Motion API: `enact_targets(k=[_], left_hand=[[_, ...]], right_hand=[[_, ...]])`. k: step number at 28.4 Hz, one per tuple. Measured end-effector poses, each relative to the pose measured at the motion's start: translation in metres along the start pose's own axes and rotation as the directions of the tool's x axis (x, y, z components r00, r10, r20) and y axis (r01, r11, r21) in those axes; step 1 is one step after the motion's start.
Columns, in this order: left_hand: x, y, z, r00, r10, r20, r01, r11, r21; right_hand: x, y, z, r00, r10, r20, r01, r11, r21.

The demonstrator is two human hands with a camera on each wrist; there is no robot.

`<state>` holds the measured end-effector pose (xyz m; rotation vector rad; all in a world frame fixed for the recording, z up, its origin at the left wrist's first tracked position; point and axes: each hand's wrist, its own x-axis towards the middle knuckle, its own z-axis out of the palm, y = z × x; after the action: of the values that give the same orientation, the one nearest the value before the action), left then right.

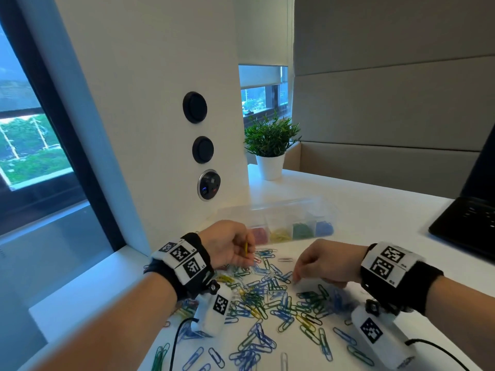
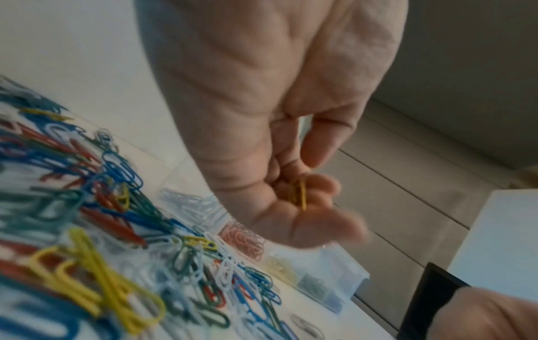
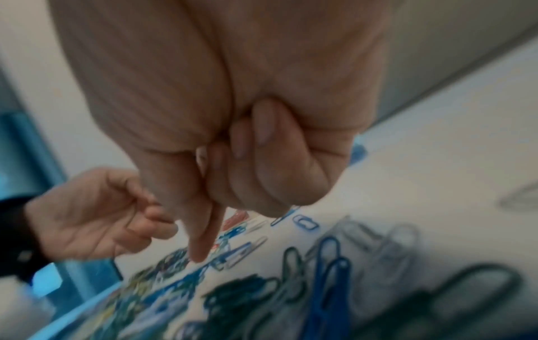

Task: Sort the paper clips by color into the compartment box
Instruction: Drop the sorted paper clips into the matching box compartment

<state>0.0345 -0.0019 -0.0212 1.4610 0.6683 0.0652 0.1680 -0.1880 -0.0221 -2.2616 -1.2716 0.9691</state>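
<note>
Head view: L hand (image 1: pixel 227 246) raised just above the pile, fingers curled, pinching a yellow clip (image 1: pixel 246 249) upright. R hand (image 1: pixel 325 263) low over the pile (image 1: pixel 270 298) of mixed clips on the white desk (image 1: pixel 375 210), fingers curled; holding anything? cannot tell here. Clear box (image 1: pixel 289 223) sits behind the pile w/ red, yellow, green, blue clips in separate compartments. Plant (image 1: pixel 270 145) and laptop (image 1: pixel 466 220) farther back. L wrist view: yellow clip (image 2: pixel 301 194) held btwn thumb and fingertips; box (image 2: pixel 334 276) beyond, blurred. R wrist view: R hand (image 3: pixel 232 149) clenched except index finger (image 3: pixel 203 241), which points down at the clips, tip at or just above them; nothing gripped.
</note>
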Motion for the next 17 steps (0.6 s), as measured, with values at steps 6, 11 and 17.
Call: enact_targets(k=[6,11,17], left_hand=[[-0.032,0.002,0.003,0.988,0.059,0.146,-0.151,0.626,0.765],[-0.049,-0.015,0.005,0.958,0.011,0.287,-0.279,0.271,0.921],[-0.057,-0.026,0.014,0.934,0.079,0.347,-0.355,0.114,0.928]], right_hand=[[-0.022,-0.007,0.018,0.995,-0.102,0.009,0.099,0.939,-0.329],[-0.027,-0.009,0.037,0.995,-0.099,-0.021,0.081,0.900,-0.428],[-0.033,-0.007,0.037,0.989,-0.139,-0.051,0.105,0.901,-0.420]])
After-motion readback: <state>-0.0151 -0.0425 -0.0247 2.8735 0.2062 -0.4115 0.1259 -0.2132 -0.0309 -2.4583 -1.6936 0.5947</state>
